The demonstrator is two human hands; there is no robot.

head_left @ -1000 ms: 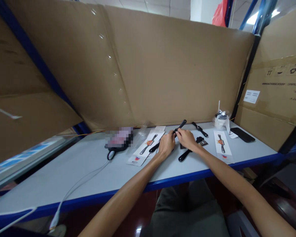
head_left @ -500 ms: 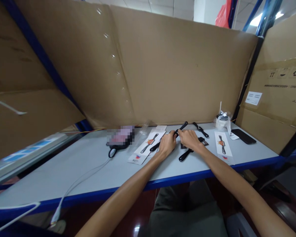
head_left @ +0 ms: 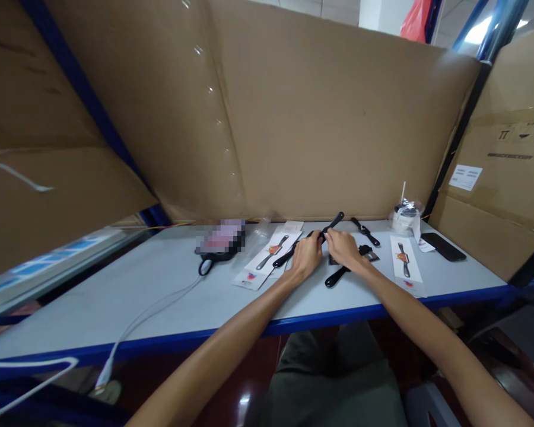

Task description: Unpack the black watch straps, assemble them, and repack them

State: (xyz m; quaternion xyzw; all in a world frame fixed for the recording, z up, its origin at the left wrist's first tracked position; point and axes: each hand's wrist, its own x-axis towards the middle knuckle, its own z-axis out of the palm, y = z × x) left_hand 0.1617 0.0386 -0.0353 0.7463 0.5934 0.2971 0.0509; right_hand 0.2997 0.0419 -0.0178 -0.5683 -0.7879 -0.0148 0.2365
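Pinched tight: left hand point(head_left: 307, 256) and right hand point(head_left: 345, 249) meet on the black strap point(head_left: 335, 222); a slack grip could drop it.

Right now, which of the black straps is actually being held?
The strap pinched between the left hand and the right hand, its far end raised; the others lie flat on the table.

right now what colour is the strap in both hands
Black, clearest in the head view: the strap spans left hand and right hand.
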